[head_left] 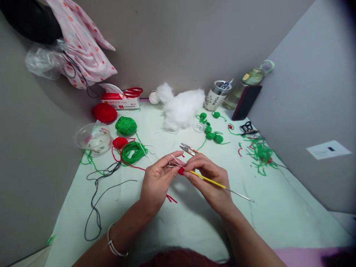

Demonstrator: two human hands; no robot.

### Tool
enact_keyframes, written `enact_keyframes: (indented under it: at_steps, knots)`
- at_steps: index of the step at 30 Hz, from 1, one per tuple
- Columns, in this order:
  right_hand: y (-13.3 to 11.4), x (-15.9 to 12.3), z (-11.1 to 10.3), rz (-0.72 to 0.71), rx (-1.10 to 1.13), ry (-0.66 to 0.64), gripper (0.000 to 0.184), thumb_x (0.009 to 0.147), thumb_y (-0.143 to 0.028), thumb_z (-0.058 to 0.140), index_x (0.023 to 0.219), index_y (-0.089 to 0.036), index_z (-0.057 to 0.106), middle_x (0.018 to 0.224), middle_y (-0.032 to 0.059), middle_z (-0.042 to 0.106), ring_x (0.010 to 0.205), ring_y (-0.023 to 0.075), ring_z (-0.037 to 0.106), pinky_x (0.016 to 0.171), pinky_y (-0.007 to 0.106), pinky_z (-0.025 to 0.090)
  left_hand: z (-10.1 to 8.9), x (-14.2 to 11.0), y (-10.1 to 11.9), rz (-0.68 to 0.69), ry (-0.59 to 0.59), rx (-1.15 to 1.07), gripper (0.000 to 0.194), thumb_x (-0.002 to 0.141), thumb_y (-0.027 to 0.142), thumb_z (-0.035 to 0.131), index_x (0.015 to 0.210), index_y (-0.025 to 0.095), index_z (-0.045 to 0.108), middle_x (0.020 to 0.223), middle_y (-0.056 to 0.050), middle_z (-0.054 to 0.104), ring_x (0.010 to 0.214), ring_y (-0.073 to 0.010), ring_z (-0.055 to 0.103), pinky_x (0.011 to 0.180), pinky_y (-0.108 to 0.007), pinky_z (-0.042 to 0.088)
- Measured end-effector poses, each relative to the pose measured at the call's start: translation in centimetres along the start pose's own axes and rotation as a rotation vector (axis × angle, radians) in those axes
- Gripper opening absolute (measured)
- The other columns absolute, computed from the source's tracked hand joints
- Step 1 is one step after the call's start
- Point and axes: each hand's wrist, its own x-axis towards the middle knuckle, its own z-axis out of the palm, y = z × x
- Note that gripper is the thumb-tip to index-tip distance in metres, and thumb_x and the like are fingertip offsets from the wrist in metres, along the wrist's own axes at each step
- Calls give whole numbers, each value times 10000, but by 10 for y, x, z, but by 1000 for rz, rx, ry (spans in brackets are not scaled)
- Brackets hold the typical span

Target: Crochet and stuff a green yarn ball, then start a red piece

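Observation:
My left hand (160,178) pinches a small red crocheted piece (181,171) between thumb and fingers, with white yarn (175,160) strung over its raised index finger. In my right hand (213,180) is a crochet hook (208,180) with a yellow handle, its bare metal end pointing down to the right. The hook's other tip meets the red piece, where fingers partly hide it. Red yarn tails (171,199) hang below my left hand. Just beyond the fingertips lie thread snips (189,149), blades apart.
At left are a green yarn ball (126,125), a green yarn coil (133,152), a red yarn ball (105,112), a plastic bowl (94,138) and black cord (96,185). White stuffing (182,107) sits behind. To the right are green crocheted balls (218,139), yarn scraps (261,150), a phone (246,103) and a bottle (241,89).

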Motion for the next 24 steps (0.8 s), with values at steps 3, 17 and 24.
enact_keyframes:
  at_steps: [3,17,24]
  knots:
    - [2,-3,2,-102,-164,51,165,918,-104,712,961,-262,737,880,23,663,852,183,622,756,331,501,2,-2,-2,4,-1,-52,378,838,252,804,1211,203,770,862,-10,747,855,-158,715,861,-273,580]
    - [-3,-13,6,-277,-277,127,348,901,-54,690,1126,-313,751,887,39,646,782,187,630,655,323,522,2,-14,9,-100,-83,-197,402,825,267,840,1222,240,784,850,-10,768,850,-158,720,898,-307,584]
    - [-9,-1,-3,-36,11,9,140,920,-177,739,1005,-280,781,897,34,696,842,189,648,724,328,548,-2,-10,5,-121,-26,-179,456,805,282,858,1251,242,771,842,0,745,792,-126,678,796,-240,548]
